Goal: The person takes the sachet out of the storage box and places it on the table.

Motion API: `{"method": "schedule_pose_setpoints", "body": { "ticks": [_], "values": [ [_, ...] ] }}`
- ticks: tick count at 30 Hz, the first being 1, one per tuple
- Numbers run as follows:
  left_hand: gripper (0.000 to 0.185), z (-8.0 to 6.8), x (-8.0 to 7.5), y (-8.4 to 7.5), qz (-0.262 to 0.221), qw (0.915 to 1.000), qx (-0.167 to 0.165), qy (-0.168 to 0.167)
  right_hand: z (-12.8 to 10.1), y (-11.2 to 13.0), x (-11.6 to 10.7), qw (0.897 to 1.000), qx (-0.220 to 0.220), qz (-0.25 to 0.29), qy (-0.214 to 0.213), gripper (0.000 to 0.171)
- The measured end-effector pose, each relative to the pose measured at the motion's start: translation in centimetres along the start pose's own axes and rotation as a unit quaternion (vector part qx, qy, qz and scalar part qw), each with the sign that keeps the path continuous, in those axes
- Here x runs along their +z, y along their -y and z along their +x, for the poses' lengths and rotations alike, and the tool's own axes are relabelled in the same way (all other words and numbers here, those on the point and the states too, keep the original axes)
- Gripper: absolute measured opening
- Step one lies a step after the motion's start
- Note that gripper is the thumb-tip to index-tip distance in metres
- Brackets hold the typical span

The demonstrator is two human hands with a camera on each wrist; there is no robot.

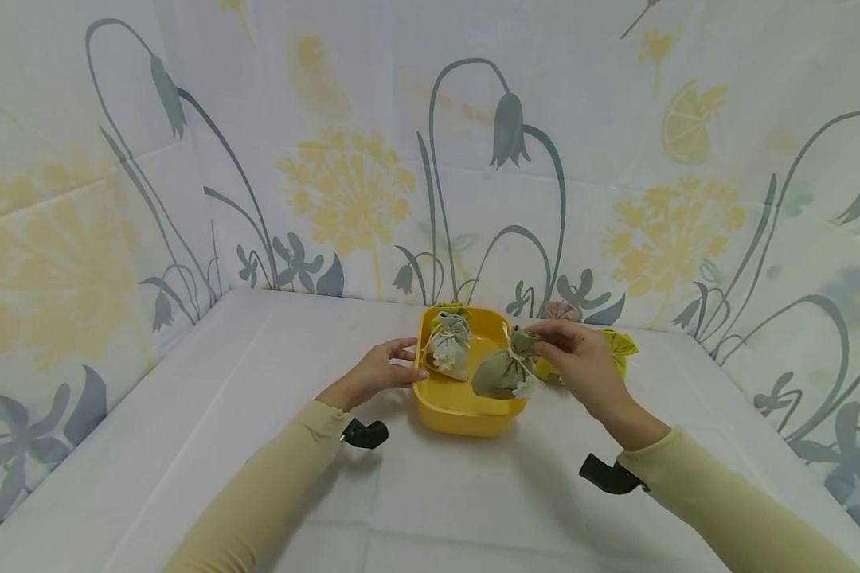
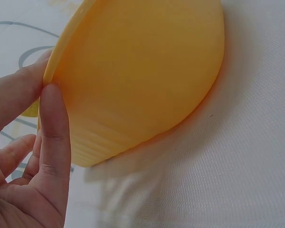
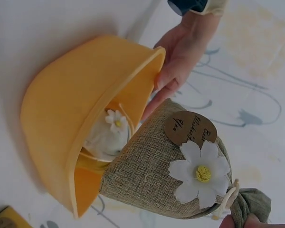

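Observation:
A yellow plastic basin [image 1: 466,422] stands on the white-covered table. My left hand [image 1: 380,370] pinches its left rim between thumb and fingers, as the left wrist view shows close up. My right hand [image 1: 576,362] holds a grey-green drawstring pouch [image 1: 498,374] by its gathered neck, over the basin's right side. In the right wrist view this pouch bears a white artificial flower [image 3: 202,175] and a round brown tag [image 3: 190,128]. Inside the basin, at its left, lies a pale pouch [image 1: 459,358] with white flowers. Something yellow-green [image 1: 450,307] shows behind it.
Right of the basin, partly hidden by my right hand, is a yellow-green pouch [image 1: 619,342]. A pinkish gathered top [image 1: 561,311] shows behind that hand. A flower-printed cloth [image 1: 373,159] hangs behind the table [image 1: 315,493].

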State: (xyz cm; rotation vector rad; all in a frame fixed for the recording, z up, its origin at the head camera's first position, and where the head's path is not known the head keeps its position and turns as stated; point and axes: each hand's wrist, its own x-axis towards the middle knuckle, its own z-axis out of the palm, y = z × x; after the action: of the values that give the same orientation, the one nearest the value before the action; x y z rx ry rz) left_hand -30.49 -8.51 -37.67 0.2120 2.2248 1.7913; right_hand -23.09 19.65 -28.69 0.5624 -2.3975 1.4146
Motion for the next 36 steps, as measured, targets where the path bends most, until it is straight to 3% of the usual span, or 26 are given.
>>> {"method": "schedule_pose_setpoints", "body": {
  "ticks": [10, 17, 26, 36],
  "values": [
    [0.072, 0.2, 0.0, 0.2, 0.003, 1.0000, 0.002, 0.002, -1.6, -1.1, -2.3, 0.997, -0.016, -0.046, -0.059, 0.020],
    [0.074, 0.4, 0.0, 0.2, 0.000, 1.0000, 0.004, 0.001, -2.4, -2.4, -4.1, 0.994, 0.011, -0.069, -0.086, 0.021],
    [0.071, 0.3, -0.1, 0.4, -0.006, 1.0000, 0.003, -0.001, -3.1, -4.5, -5.8, 0.986, 0.026, -0.128, -0.107, 0.020],
    [0.071, 0.3, 0.0, 0.3, 0.005, 1.0000, 0.008, 0.000, -3.1, -7.0, -7.4, 0.981, 0.059, -0.147, -0.113, 0.020]
  ]
}}
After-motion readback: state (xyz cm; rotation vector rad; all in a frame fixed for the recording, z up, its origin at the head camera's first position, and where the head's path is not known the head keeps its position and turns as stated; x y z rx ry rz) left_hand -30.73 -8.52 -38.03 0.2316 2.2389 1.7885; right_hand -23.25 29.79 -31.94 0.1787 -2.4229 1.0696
